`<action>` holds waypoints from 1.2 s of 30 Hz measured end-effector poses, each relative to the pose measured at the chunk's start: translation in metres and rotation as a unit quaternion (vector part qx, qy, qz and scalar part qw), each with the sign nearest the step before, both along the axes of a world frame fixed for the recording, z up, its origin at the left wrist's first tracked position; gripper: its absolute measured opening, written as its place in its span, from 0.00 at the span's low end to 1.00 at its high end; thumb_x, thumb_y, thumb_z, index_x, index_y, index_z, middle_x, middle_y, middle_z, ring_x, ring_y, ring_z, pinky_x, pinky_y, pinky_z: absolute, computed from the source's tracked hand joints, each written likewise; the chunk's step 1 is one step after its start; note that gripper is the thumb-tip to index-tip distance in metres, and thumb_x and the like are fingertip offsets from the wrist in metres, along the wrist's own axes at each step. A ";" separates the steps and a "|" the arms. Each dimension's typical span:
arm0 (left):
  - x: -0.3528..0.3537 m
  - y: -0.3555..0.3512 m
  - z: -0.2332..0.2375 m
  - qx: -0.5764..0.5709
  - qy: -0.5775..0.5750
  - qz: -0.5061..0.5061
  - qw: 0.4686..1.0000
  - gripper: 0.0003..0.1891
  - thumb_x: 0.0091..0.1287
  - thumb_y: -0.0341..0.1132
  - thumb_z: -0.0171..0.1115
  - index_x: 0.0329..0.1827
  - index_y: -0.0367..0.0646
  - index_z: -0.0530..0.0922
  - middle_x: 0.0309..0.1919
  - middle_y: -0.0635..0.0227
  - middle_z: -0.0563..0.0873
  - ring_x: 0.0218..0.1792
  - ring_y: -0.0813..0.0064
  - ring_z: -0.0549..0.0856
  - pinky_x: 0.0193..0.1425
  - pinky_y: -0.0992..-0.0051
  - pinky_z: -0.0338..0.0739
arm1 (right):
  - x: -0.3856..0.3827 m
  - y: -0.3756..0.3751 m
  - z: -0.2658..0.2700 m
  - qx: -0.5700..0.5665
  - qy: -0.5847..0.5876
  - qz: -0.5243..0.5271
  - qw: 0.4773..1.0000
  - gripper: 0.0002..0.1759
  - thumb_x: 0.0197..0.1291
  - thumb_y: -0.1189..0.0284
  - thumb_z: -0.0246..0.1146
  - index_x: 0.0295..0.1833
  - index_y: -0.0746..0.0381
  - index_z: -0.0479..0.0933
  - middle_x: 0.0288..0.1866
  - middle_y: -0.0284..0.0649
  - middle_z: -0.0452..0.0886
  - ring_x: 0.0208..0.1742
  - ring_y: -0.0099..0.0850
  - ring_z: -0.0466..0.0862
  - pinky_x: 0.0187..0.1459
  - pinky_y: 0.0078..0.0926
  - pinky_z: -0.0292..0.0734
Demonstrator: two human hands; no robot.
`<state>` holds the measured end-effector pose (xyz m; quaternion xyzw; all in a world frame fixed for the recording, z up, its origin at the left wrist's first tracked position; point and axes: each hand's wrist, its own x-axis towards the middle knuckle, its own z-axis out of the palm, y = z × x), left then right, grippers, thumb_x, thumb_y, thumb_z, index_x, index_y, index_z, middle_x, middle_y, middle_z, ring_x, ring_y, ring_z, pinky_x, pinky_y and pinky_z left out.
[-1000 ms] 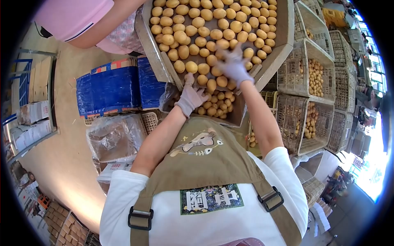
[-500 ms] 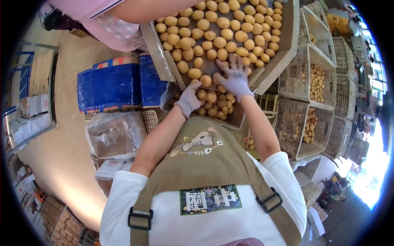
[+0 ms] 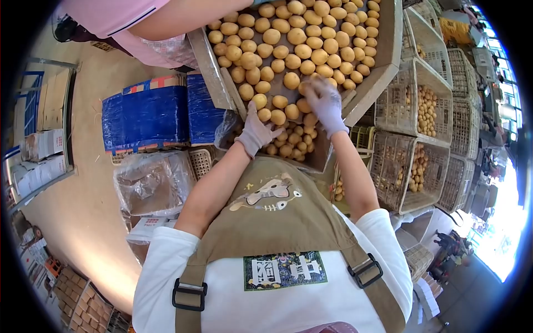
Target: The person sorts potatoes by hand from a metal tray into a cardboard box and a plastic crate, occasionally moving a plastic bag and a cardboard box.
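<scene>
Round yellow-tan produce (image 3: 297, 36), looking like small potatoes, covers the sloping sorting tray (image 3: 383, 83) ahead of me. My left hand (image 3: 257, 132), in a pale knitted glove, is at the tray's lower left edge. Its fingers are stretched out with the thumb apart, beside a few of the round pieces. My right hand (image 3: 323, 105), gloved too, is over the tray's lower right part, close to several pieces. Motion blurs its fingers, so whether they hold a piece cannot be told. More pieces lie in the box (image 3: 319, 160) below the tray's mouth, between my wrists.
Another person's pink sleeve (image 3: 119, 16) and forearm reach over the tray's upper left. Stacked plastic crates (image 3: 388, 172) with more produce stand at the right. Blue-wrapped boxes (image 3: 147, 119) and a plastic-lined carton (image 3: 150, 180) are on the left.
My right hand has gone from spread flat on the pieces to a blurred, more bent pose. My left hand's fingers have straightened upward. Several pieces have shifted down toward the tray's mouth.
</scene>
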<state>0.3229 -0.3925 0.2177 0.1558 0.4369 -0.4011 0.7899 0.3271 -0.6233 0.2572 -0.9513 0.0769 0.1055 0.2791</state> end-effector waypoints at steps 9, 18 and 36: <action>-0.006 0.003 -0.006 0.038 -0.094 -0.160 0.982 0.35 0.68 0.60 0.59 0.76 0.60 0.65 0.70 0.70 0.75 0.71 0.71 0.70 0.73 0.57 0.64 | 0.009 -0.020 0.029 0.092 -0.010 -0.122 0.988 0.27 0.62 0.47 0.61 0.65 0.41 0.80 0.78 0.45 0.67 0.75 0.46 0.70 0.73 0.52 0.60; -0.002 0.004 -0.004 -0.175 -0.088 0.000 0.981 0.51 0.64 0.81 0.36 0.82 0.56 0.52 0.81 0.64 0.57 0.80 0.51 0.57 0.75 0.31 0.49 | -0.020 0.053 0.024 -0.133 0.006 0.119 0.984 0.44 0.55 0.44 0.66 0.79 0.34 0.62 0.83 0.59 0.52 0.83 0.58 0.50 0.78 0.65 0.39; 0.002 0.003 0.003 -0.148 -0.134 -0.024 0.980 0.46 0.68 0.77 0.35 0.82 0.56 0.53 0.79 0.65 0.61 0.77 0.52 0.61 0.73 0.31 0.54 | -0.019 0.034 0.026 0.008 0.058 0.125 0.990 0.39 0.61 0.51 0.63 0.79 0.39 0.64 0.74 0.50 0.70 0.80 0.50 0.61 0.79 0.47 0.48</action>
